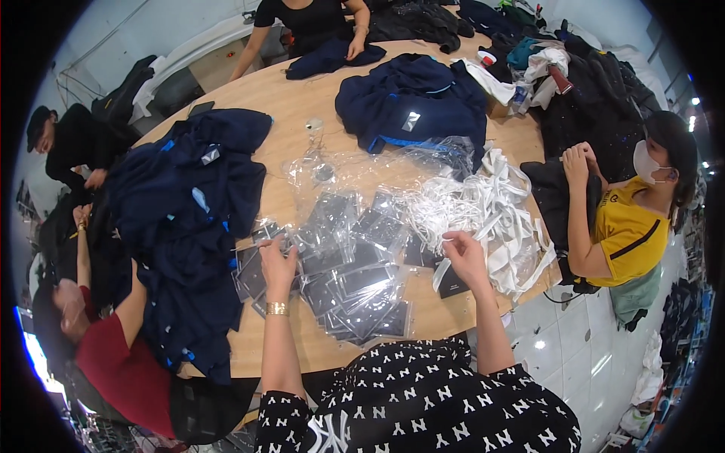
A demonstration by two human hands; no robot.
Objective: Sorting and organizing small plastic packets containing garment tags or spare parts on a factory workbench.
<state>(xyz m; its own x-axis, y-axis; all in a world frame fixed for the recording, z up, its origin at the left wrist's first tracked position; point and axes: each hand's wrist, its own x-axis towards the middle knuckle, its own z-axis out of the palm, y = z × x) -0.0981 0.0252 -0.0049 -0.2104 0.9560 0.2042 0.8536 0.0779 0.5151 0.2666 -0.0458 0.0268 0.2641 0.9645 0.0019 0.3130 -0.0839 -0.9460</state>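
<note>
On the wooden table (234, 349) in front of me lies a pile of dark square cards in clear plastic sleeves (355, 283). My left hand (279, 264) is at the left edge of this pile, its fingers bent together beside some sleeved cards (266, 229); what is between the fingertips is too small to tell. To the right is a tangled heap of white cords (442, 211). My right hand (466, 259) is at the near edge of that heap, thumb and fingertips pinched on a white cord. A dark card (453, 281) lies under the right wrist.
White fabric strips (513, 234) spread beside the cords, and crumpled clear plastic (325, 167) lies beyond the pile. Navy garments (181, 189) cover the left side; another navy garment (415, 94) lies farther back. Co-workers sit left, right (627, 226) and across (313, 26).
</note>
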